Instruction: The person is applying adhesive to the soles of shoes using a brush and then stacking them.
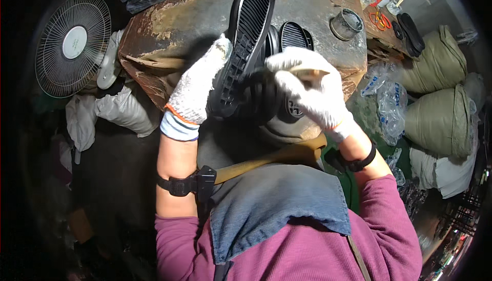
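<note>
- Stained workbench (169, 29), far centre; metal tin (346, 23) at its far right.
- Black shoe sole (245, 40) upright over the bench, tread facing the camera.
- Left hand (197, 88), gloved, closed around the sole's left edge.
- Right hand (312, 88), gloved, pinching a small brush (307, 72) at the sole's near end.

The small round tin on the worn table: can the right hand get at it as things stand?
Probably yes, once freed. The tin stands in the open on the table, beyond the right hand, with nothing between them. But that hand holds a small tool against the black shoe sole gripped by the left hand.
</note>
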`<state>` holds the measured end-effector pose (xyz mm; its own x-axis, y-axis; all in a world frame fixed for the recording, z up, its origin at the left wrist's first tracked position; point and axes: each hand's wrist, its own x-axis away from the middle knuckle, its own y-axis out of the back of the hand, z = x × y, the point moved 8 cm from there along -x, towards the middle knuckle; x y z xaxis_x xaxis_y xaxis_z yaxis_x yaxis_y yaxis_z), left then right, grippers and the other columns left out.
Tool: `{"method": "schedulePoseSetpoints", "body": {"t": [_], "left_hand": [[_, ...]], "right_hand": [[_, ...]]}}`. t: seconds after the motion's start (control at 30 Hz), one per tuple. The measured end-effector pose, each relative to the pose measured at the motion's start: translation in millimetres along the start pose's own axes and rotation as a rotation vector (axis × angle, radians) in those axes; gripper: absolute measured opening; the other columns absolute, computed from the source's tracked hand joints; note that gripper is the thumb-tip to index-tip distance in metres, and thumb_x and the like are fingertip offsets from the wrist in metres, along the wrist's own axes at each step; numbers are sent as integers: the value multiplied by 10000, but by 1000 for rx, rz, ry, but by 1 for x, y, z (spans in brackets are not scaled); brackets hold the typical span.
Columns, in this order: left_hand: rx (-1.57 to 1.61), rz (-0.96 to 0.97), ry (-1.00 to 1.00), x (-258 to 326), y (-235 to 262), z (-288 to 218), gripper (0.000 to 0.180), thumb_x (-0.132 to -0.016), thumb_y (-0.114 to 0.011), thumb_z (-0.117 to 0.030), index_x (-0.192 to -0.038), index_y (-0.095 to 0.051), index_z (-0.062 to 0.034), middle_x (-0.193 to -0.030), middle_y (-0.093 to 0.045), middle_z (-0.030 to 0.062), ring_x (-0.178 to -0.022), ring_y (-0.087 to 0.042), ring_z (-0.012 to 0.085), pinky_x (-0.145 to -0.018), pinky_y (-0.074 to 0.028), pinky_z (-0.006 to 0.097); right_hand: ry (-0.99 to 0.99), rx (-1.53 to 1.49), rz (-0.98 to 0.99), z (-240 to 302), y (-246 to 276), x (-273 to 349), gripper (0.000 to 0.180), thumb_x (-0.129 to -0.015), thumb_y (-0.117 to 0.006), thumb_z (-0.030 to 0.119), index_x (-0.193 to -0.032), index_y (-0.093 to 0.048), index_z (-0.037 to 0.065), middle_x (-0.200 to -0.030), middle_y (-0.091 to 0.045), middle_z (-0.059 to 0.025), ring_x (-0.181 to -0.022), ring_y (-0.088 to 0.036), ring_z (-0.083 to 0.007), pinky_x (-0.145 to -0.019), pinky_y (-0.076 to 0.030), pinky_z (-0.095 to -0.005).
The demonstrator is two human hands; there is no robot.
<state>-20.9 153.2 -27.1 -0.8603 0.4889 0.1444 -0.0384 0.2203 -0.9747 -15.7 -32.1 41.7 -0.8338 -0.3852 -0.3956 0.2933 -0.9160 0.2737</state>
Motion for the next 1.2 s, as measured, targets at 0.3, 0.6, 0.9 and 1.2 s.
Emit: {"method": "schedulePoseSetpoints", "body": {"t": [0.3,0.6,0.9,1.2], "left_hand": [[-381,-87,52,17,13,26,516,-1131,-388,-431,-1571,-431,-165,-1378,-644,214,-1042,-729,464,-749,-650,610],[9,6,177,22,7,42,757,-1087,-415,-552,-1588,-347,11,-1561,-434,318,-1221,-584,618,-911,-515,796],[21,126,101,16,11,37,800,-1068,-430,-593,-1604,-330,-8,-1566,-461,266,-1194,-639,543,-873,-574,703],[-88,220,-58,23,29,29,618,-1133,-279,-467,-1615,-371,-91,-1603,-469,154,-1506,-398,299,-1258,-316,485]], "right_hand": [[549,694,-240,-16,55,-64,173,-857,-795,176,-1030,-790,176,-880,-742,-68,-791,-720,-301,-740,-590,-357],[606,706,-18,-1,29,-111,160,-857,-782,190,-1011,-788,147,-905,-747,-82,-875,-711,-294,-787,-572,-397],[479,392,-237,-16,30,-89,189,-902,-793,151,-1087,-796,116,-1072,-780,-56,-980,-733,-212,-915,-570,-333],[430,331,-2,-8,-32,-56,217,-933,-743,213,-1112,-775,96,-1121,-740,-95,-1067,-686,-267,-998,-517,-402]]}}
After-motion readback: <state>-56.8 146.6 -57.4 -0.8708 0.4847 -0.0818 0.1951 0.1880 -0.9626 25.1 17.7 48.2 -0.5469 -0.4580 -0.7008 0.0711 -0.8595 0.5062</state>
